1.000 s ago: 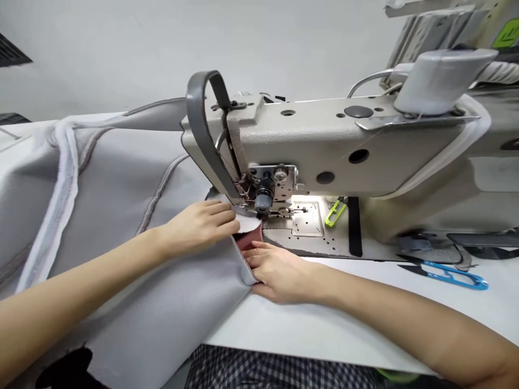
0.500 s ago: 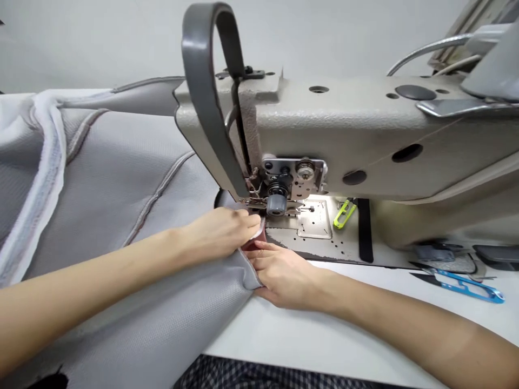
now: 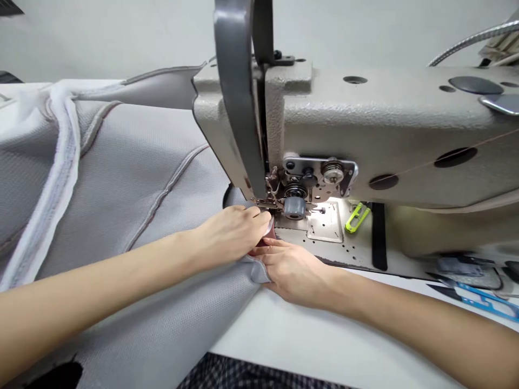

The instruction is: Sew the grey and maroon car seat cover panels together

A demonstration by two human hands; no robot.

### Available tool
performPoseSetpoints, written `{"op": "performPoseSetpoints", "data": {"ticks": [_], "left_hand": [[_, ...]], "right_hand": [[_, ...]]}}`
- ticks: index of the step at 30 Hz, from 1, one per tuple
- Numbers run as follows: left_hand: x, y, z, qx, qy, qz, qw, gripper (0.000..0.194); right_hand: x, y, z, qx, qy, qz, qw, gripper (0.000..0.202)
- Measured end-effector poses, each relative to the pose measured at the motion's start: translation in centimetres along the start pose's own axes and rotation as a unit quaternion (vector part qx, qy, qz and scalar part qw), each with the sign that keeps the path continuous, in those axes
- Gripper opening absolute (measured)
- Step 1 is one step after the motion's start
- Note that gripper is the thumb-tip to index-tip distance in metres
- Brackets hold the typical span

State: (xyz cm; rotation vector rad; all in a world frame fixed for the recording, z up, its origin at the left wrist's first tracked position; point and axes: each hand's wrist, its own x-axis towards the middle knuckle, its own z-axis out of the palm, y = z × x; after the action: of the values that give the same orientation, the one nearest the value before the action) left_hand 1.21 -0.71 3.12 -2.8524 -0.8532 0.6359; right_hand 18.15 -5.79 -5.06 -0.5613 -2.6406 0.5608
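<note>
A large piece of grey textured fabric point(image 3: 170, 178) with piped seams spreads over the left side of the table. Its edge reaches under the head of a sewing machine point(image 3: 324, 124). My left hand point(image 3: 231, 235) is closed on that edge just in front of the presser foot area, fingers curled over it. Close beside it, my right hand point(image 3: 295, 270) pinches a folded corner of the same fabric, its fingertips partly hidden by the cloth. A bit of reddish material point(image 3: 272, 231) shows between the hands. The needle is hidden behind the machine parts.
Yellow thread snips point(image 3: 358, 217) lie on the machine bed, left of a black strip point(image 3: 379, 236). Blue-handled snips point(image 3: 486, 300) rest at the right on the white table point(image 3: 308, 340). A strip of white edging point(image 3: 65, 156) runs along the fabric at left.
The camera view has shifted, so the machine and snips appear farther right. Both hands stay on the fabric edge at the machine, with little visible movement relative to it.
</note>
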Motion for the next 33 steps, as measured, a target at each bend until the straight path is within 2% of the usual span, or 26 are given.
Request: {"op": "performPoseSetpoints", "data": {"ticks": [3,9,13,20,25,29,33], "left_hand": [[0.1,0.0,-0.5,-0.041,-0.008,-0.007,0.999,0.014],[0.2,0.0,-1.0,-0.007,-0.008,-0.008,1.0,0.02],[0.3,0.2,-1.5,0.0,-0.015,-0.015,1.0,0.015],[0.7,0.5,-1.1,0.008,0.017,-0.026,0.999,0.02],[0.9,0.6,-0.8,0.043,0.042,-0.019,0.998,0.024],[0.8,0.9,-0.8,0.048,0.033,-0.037,0.998,0.023],[1.2,0.9,-0.9,0.017,0.021,-0.062,0.998,0.025]], "right_hand": [[0.0,0.2,0.2,0.002,0.018,0.016,1.0,0.033],[0.4,0.5,-0.1,0.009,0.019,0.029,0.999,0.024],[0.7,0.8,0.0,-0.01,0.028,0.034,0.999,0.024],[1.1,1.2,0.4,-0.069,0.056,0.04,0.995,0.016],[1.2,1.5,0.2,-0.084,0.054,0.053,0.994,0.011],[1.4,1.4,-0.2,-0.058,0.045,0.061,0.995,0.019],[1.1,0.6,-1.5,-0.003,0.024,0.086,0.996,0.015]]}}
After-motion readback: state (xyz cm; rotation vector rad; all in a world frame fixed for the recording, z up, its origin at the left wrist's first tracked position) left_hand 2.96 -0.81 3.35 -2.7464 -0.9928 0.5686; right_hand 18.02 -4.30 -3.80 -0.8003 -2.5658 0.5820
